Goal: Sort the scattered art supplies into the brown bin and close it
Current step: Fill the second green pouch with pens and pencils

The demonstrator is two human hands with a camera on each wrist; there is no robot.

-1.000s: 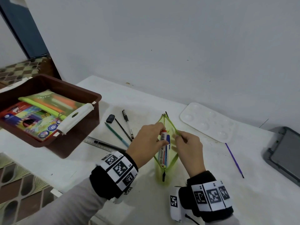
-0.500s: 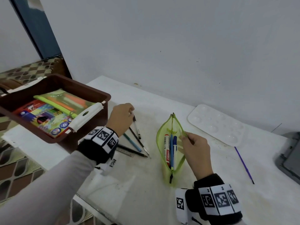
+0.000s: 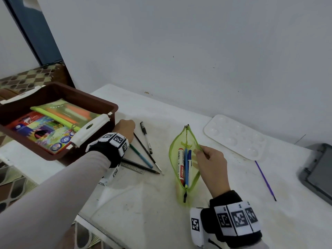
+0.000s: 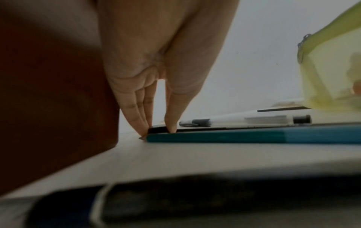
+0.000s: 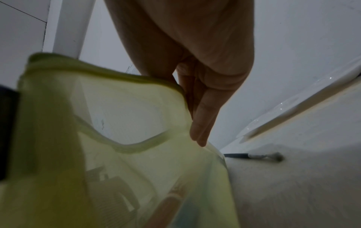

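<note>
The open brown bin stands at the left with a coloured-pencil box and a green pouch inside. My left hand is down on the table beside the bin's wall. In the left wrist view its thumb and fingertips pinch a small black piece lying at the ends of a teal pencil and a black brush. A white pen lies just beyond. My right hand pinches the right edge of an open green mesh pouch, which holds a red-and-white marker and blue pens.
A steel ruler and a dark pencil lie under my left wrist. A white paint palette sits at the back right, a purple brush in front of it. A grey lid lies at the right edge.
My left hand left the pouch, swung left to the pens by the bin and came down on the small black piece. The right hand kept its hold on the pouch's edge.
</note>
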